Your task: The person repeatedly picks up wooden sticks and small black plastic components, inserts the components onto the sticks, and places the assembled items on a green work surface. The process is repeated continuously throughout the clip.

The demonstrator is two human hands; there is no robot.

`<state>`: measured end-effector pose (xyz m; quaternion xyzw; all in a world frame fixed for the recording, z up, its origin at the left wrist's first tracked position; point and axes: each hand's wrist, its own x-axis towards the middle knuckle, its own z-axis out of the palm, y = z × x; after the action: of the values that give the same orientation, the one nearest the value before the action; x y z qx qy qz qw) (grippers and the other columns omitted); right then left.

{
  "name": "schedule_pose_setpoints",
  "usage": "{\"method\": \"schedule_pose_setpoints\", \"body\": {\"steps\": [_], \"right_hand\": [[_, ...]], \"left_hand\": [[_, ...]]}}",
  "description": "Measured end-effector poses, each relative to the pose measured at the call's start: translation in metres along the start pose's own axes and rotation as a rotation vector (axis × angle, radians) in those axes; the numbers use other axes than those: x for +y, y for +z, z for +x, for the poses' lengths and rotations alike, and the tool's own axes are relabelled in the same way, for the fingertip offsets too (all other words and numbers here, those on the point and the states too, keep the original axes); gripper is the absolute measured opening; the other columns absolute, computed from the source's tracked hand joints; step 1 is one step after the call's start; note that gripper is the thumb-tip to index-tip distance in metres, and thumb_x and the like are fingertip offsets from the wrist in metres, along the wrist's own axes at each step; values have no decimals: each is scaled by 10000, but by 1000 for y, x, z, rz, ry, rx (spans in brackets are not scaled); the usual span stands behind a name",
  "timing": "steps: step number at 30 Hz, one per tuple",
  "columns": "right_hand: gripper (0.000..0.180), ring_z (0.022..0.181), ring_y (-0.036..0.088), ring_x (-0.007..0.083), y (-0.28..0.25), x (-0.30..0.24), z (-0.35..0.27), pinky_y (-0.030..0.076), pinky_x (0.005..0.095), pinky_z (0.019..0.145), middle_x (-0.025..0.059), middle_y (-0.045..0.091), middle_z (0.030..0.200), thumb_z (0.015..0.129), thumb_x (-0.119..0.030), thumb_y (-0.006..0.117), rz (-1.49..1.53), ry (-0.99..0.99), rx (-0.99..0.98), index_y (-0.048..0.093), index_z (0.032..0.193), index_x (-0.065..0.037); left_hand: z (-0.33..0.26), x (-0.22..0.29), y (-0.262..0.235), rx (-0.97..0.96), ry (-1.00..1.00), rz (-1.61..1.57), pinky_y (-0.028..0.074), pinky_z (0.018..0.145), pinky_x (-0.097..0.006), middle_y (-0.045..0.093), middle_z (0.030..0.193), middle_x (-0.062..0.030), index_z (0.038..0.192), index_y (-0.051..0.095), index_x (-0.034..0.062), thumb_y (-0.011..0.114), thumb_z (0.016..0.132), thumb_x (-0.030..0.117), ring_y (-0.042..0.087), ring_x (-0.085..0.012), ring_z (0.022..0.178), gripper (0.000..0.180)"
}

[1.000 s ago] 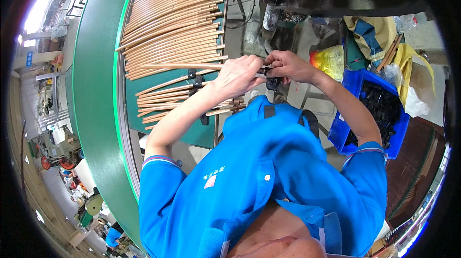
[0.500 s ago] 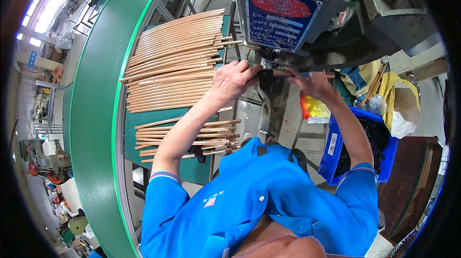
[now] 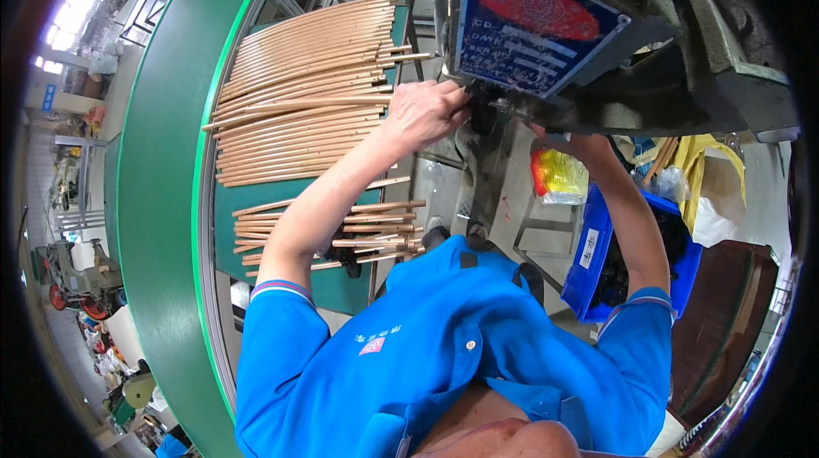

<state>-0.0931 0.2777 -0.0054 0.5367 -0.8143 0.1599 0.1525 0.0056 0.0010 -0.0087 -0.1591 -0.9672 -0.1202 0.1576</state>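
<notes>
Hands first: your left hand (image 3: pixel 424 113) is up at the lower edge of the grey machine (image 3: pixel 682 57), just under its one blue plate with a red oval (image 3: pixel 537 27), fingers curled at a small dark part (image 3: pixel 486 113) there; how tight that grip is, and whether it has hold of anything, I cannot tell from this angle. Your right hand (image 3: pixel 573 141) reaches up beside it and is mostly hidden beneath the machine body, so its grip cannot be told either. The dark part sits between your two hands, against the machine's underside. On the green bench (image 3: pixel 256 10) to your left lie two groups of thin tan rods: one large fan-shaped pile of rods (image 3: pixel 299 91), far too many to count, lying roughly parallel just beside your left hand, and one smaller bundle of rods (image 3: pixel 333 232), perhaps a dozen or more, lower down and crossed by your left forearm. A broad green curved band (image 3: pixel 158 228) runs along the bench's outer edge. To your right stands one blue plastic bin (image 3: pixel 597 253) holding dark pieces, near your right arm, and one yellow and red bag (image 3: pixel 559 176) sits just above it. You wear a blue short-sleeved shirt (image 3: pixel 426 347).
</notes>
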Motion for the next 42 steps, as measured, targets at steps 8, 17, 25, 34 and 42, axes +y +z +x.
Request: {"method": "schedule_pose_setpoints", "body": {"steps": [8, 17, 25, 34, 42], "right_hand": [[251, 981, 643, 293, 60, 26, -24, 525, 401, 832, 136, 683, 1056, 878, -279, 613, -4, 86, -123, 654, 1062, -113], [419, 1206, 504, 365, 74, 48, -60, 401, 514, 1004, 164, 525, 1335, 905, -269, 596, -242, 45, -232, 517, 1314, -222], [402, 1202, 515, 320, 129, 54, -70, 417, 478, 989, 129, 535, 1329, 892, -317, 613, -862, -251, -44, 551, 1281, -237], [327, 1093, 583, 318, 23, -4, -25, 468, 451, 900, 118, 614, 1200, 844, -308, 669, -275, 62, -16, 649, 1138, -165], [267, 831, 645, 221, 84, -33, -58, 513, 294, 656, 76, 645, 981, 835, -133, 629, 135, 336, 176, 644, 1084, -37]], "left_hand": [[2, -3, 5, 62, 96, -72, 479, 548, -380, 566, 794, -54, 999, 653, 114, 675, 815, 231, 617, -246, 720, 219], [4, -3, 9, 56, 226, -63, 520, 565, -350, 579, 845, -51, 1110, 618, 83, 597, 848, 174, 631, -219, 761, 279], [6, -4, 16, -17, 169, -72, 497, 601, -379, 605, 838, -71, 1061, 631, 85, 640, 848, 200, 626, -255, 786, 242], [-8, -17, -14, -223, -77, -119, 510, 761, -418, 679, 965, -82, 1199, 601, 129, 641, 853, 309, 635, -283, 931, 392], [-31, -23, -27, -157, -182, -211, 488, 888, -398, 657, 1089, -133, 1172, 632, 116, 583, 876, 353, 612, -290, 1035, 383]]}}
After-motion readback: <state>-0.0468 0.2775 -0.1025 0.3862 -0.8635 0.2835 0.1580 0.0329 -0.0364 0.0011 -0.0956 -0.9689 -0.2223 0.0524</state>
